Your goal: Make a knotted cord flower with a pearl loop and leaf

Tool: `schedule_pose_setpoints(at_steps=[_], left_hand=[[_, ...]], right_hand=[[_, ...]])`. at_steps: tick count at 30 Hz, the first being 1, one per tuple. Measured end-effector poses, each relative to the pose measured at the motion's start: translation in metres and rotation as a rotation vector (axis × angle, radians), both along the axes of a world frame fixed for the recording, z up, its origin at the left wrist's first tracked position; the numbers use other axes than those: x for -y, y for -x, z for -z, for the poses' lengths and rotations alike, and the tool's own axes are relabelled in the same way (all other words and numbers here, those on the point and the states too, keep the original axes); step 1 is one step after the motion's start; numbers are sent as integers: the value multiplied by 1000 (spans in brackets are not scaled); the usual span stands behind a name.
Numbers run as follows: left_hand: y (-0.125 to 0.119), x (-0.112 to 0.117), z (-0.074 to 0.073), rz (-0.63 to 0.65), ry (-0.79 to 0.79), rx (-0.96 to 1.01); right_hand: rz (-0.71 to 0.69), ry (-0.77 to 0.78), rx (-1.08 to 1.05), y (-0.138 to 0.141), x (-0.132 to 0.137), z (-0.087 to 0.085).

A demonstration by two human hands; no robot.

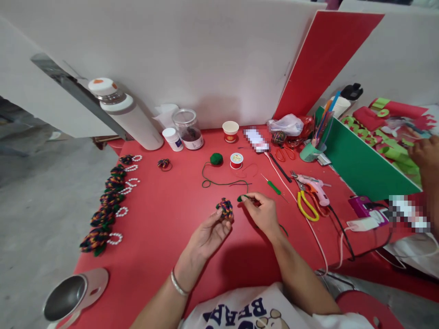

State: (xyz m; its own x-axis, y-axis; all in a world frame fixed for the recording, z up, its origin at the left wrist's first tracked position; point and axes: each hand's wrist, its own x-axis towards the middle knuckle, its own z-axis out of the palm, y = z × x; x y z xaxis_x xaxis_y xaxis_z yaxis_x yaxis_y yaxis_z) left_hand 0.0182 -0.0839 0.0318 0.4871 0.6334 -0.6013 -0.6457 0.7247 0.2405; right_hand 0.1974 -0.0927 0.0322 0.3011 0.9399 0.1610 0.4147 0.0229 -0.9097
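Note:
My left hand (pixel 210 234) pinches a small multicoloured yarn flower (pixel 225 209) just above the red table (pixel 164 256). Just to its right, my right hand (pixel 261 211) has its fingers closed on the end of a dark green yarn strand (pixel 222 184). That strand loops back across the table to a small green yarn ball (pixel 216 158). The two hands are a few centimetres apart.
Several finished yarn flowers with pearl loops (pixel 109 201) line the left edge. A glue gun (pixel 316 186), yellow scissors (pixel 307 205), a crochet hook (pixel 274 186), a red thread spool (pixel 236 160), jars and a white flask (pixel 130 116) lie around. Another person's hand (pixel 425 153) works at the right.

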Motion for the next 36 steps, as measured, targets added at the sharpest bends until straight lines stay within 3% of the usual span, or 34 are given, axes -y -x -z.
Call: schedule_pose_setpoints(at_steps=[7,14,19,22,26,27,29,32,34,36], left_hand=[[-4,11,11,-42,-400,-164],[0,17,12,-145,-596,-317],[2,18,12,-134,-800,-500],[3,18,12,-129,-822,-523],[3,20,15,-144,-770,-521],[2,20,16,-142,-756,-510],[2,21,16,-150,-742,-487],[1,22,12,-148,-756,-481],[1,22,8,-153,-779,-497],[2,22,3,-172,-819,-529]], right_hand=[[-32,-34,102,1,4,-29],[-195,184,298,-8,5,-20],[-119,16,204,-5,13,-27],[-112,33,346,-4,17,-32],[-242,253,444,-21,20,-28],[-222,272,451,-31,21,-27],[-52,264,536,-59,24,-25],[403,279,914,-111,30,-26],[530,486,1019,-141,32,-26],[529,663,984,-163,32,-24]])
